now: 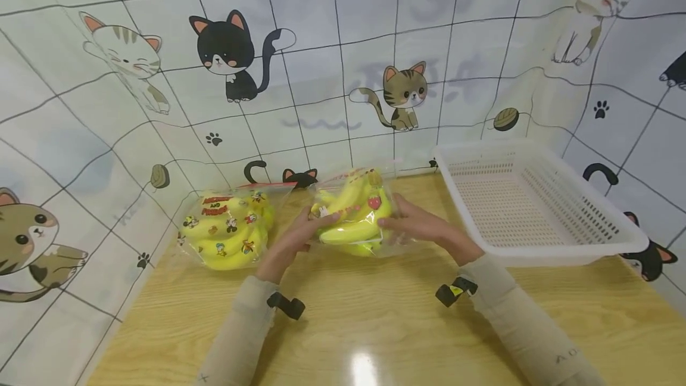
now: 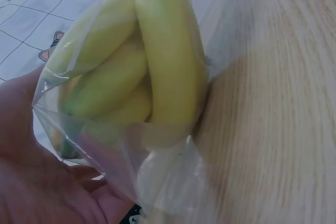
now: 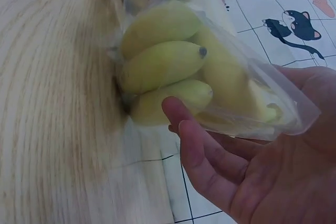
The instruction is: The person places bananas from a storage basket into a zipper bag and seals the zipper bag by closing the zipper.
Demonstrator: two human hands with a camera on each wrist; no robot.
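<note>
A clear plastic bag of yellow bananas (image 1: 351, 219) with printed pictures is between my two hands on the wooden table. My left hand (image 1: 300, 231) grips its left side, thumb over the front. On the right side my right hand (image 1: 420, 223) holds it, thumb on the front as well. The left wrist view shows the bananas (image 2: 170, 61) through the film, the left palm beside the bag. Curled fingers of the right hand touch the bag below the bananas (image 3: 163, 66) in the right wrist view. Left of my hands lies a second printed banana bag (image 1: 227, 234).
A white plastic basket (image 1: 557, 251) with slotted walls stands at the right on the table (image 1: 332, 314). Behind and at both sides hangs a cat-patterned covering (image 1: 321, 76). A black strap sits on each wrist.
</note>
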